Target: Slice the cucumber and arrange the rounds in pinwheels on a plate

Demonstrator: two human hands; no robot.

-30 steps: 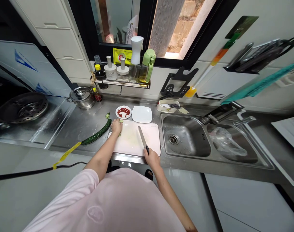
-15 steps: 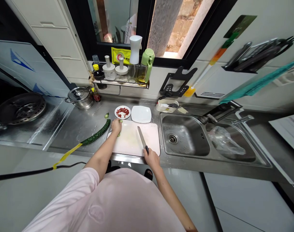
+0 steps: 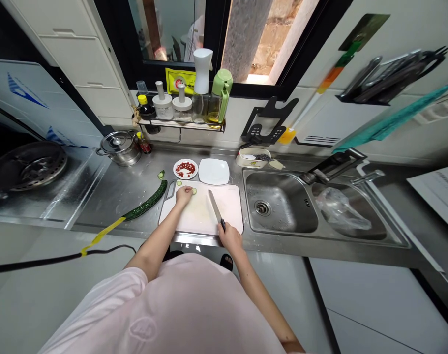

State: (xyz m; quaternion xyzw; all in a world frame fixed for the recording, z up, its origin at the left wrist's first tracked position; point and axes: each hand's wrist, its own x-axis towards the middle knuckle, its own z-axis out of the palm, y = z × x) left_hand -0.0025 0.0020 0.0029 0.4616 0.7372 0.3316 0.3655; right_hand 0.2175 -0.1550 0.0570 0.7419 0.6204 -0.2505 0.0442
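Observation:
My left hand rests on the pale cutting board, its fingers bunched beside a few thin cucumber slices. My right hand is shut around the black handle of a kitchen knife, whose blade lies on the board pointing away from me. A long dark green cucumber lies on the steel counter left of the board, with a loose slice near its tip. Whether my left fingers hold a slice is hidden.
Behind the board sit a plate of chopped red chili and a white square plate. A steel sink with a plastic bag lies right. A steel pot stands back left, below a shelf of bottles.
My left hand has moved rightward onto the board, uncovering cucumber slices. The whole scene has shifted slightly up and left in view. My right hand still holds the knife in place.

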